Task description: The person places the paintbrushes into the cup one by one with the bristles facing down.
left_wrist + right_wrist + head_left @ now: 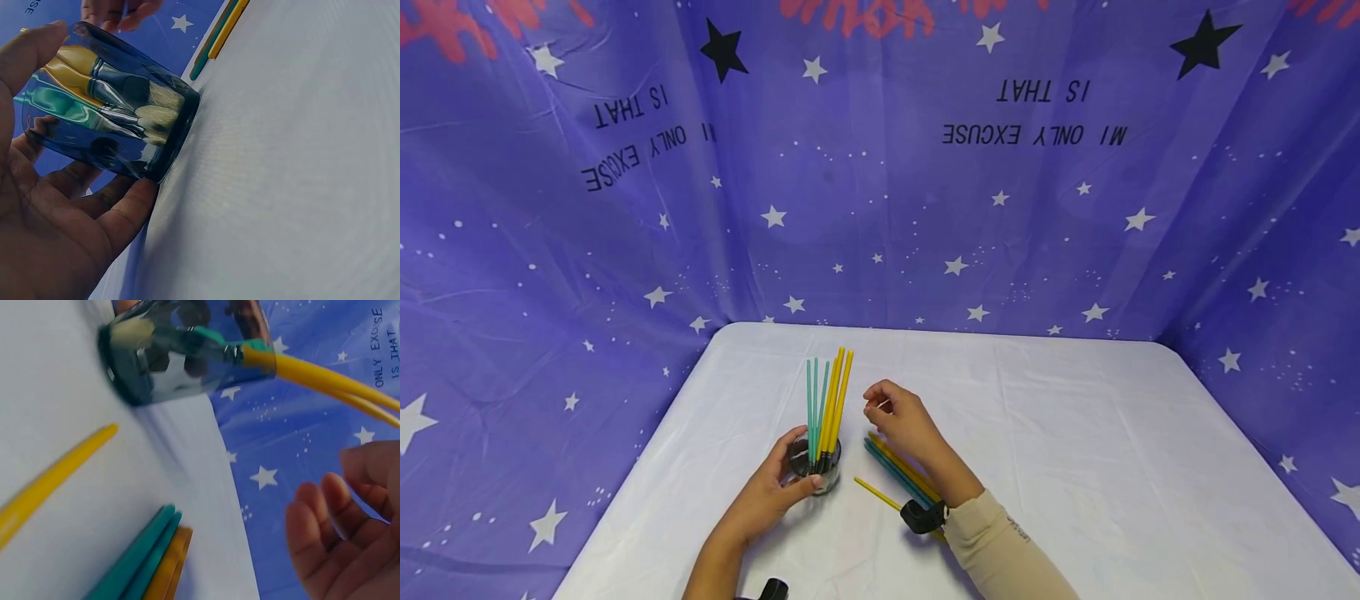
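Observation:
My left hand [766, 493] holds a clear, dark-tinted glass [831, 480] on the table, thumb on one side and fingers round the other. Inside stand several paintbrushes, bristles down, with yellow handles [844, 392] and thinner teal handles [809, 400] leaning out over the rim. Through the glass wall, the left wrist view shows their pale bristles [156, 119] near the bottom. To the right of the glass, my right hand [904, 419] hovers with loosely bent fingers and nothing between them. Below it lie teal handles [891, 471] and yellow ones, partly hidden by my wrist.
A single yellow handle [877, 493] lies apart, nearer the glass. The white-covered table [1075, 467] extends to the right. Purple star-printed cloth [880, 183] hangs behind the table and along both sides.

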Demonstrator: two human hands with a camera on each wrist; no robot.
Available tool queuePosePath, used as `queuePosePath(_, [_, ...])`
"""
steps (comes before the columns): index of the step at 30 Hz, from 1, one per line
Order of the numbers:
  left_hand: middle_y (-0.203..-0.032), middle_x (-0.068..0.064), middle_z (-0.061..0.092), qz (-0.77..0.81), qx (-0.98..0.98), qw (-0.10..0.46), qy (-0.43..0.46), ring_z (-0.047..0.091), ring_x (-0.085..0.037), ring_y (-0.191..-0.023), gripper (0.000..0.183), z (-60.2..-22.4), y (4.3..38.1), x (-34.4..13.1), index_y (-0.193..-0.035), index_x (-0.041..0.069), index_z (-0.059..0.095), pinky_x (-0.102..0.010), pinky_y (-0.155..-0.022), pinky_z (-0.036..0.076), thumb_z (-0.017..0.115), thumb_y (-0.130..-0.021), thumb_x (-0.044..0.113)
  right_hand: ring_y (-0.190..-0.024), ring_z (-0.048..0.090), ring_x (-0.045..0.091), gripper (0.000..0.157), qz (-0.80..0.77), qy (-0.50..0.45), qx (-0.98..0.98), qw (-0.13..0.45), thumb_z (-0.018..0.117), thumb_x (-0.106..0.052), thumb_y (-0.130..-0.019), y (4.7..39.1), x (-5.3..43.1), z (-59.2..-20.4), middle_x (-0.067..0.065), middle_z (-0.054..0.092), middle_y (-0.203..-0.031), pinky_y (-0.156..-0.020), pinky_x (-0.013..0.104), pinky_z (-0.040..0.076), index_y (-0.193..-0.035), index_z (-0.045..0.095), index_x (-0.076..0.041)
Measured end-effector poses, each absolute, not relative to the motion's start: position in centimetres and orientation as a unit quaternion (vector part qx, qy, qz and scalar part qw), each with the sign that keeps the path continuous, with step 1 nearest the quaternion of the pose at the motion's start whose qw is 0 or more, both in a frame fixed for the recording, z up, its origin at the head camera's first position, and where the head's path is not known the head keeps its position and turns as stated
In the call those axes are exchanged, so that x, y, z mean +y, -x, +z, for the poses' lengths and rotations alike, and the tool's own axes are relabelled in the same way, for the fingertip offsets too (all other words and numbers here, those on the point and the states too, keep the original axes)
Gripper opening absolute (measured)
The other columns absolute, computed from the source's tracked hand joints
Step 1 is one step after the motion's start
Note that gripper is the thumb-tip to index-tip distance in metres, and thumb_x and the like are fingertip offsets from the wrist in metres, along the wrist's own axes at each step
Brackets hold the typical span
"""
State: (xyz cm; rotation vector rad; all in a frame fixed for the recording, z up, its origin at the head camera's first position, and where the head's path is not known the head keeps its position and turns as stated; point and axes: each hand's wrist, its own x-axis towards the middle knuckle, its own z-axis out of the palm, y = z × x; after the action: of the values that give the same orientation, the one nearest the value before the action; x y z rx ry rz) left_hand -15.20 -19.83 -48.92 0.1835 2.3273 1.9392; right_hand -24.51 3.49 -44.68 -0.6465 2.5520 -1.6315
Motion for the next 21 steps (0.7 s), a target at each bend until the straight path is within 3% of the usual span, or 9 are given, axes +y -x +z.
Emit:
queuePosePath(12, [-0.147,-0.017,0.044,0.643,0.761,0.06,-0.059,0.043,-0.034,-0.135,0.081,-49.0,15.2,-20.0,-0.153,0.023,0.03,-0.039,-0.107,0.037,0.077,-0.088,0.017,-0.07,0.055,0.012,0.017,-0.395,0.241,0.882,0.094,0.064,-0.009,-0.096,24.5,5.7,-46.2,-0.004,0.06,-0.086,-0.062,0.027,0.046,-0.112,0.064,-0.004])
queuePosePath(21, [-0.147,-0.016,0.044,0.644,0.76,0.063,-0.062,0.043,-0.034,-0.136,0.08,-48.9,15.1,-20.0,-0.153,0.023,0.029,-0.039,-0.107,0.037,0.077,-0.088,0.017,-0.072,0.053,0.014,0.011,-0.335,0.247,0.904,0.101,0.064,-0.008,-0.094,24.3,7.2,-47.1,-0.003,0.059,-0.084,-0.067,0.031,0.046,-0.105,0.065,-0.008])
